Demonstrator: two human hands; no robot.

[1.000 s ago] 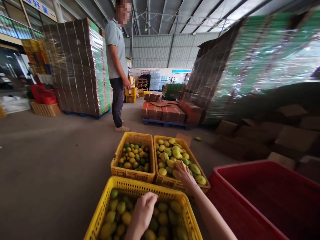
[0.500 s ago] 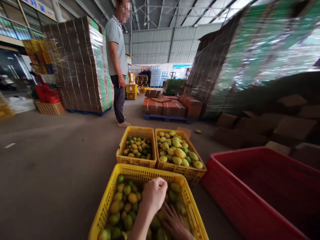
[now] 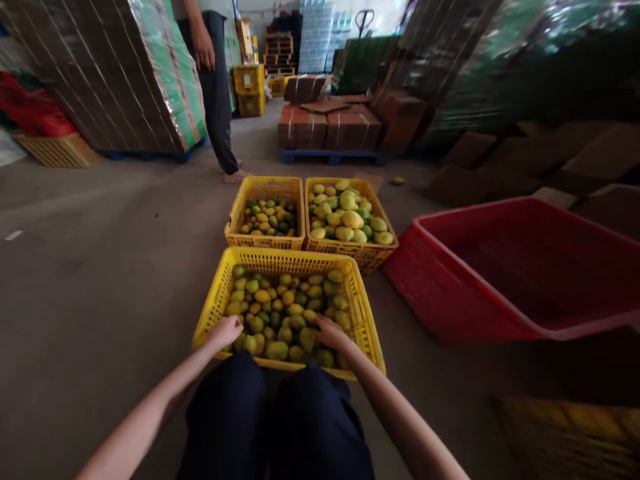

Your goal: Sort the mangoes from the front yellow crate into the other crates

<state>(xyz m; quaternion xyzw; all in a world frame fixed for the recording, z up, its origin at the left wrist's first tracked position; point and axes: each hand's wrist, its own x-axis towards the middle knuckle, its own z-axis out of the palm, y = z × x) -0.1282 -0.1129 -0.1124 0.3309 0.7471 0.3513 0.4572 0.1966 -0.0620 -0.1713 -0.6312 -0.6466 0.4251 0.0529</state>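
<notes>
Just in front of my knees stands a yellow plastic crate (image 3: 367, 313) filled with green and yellow mangoes (image 3: 277, 319). My left hand (image 3: 227, 331) is over the left side of this crate, low above the fruit. Its fingers are curled in, and whatever they may hold is hidden. On the right side, my right hand (image 3: 331, 333) reaches down onto the mangoes with its fingers extended, touching them. No fruit shows lifted in it.
Behind stand two more yellow crates, one with small mangoes (image 3: 270, 218) and one heaped with larger mangoes (image 3: 353, 219). A red tub (image 3: 480, 280) is on the right. Further back are a standing person (image 3: 213, 80), wrapped stacks and flattened cartons (image 3: 330, 127) on a blue pallet.
My view has tipped downward, bringing my knees into sight. My left hand has moved from the crate's middle to its left side. My right hand stays over the right side's fruit.
</notes>
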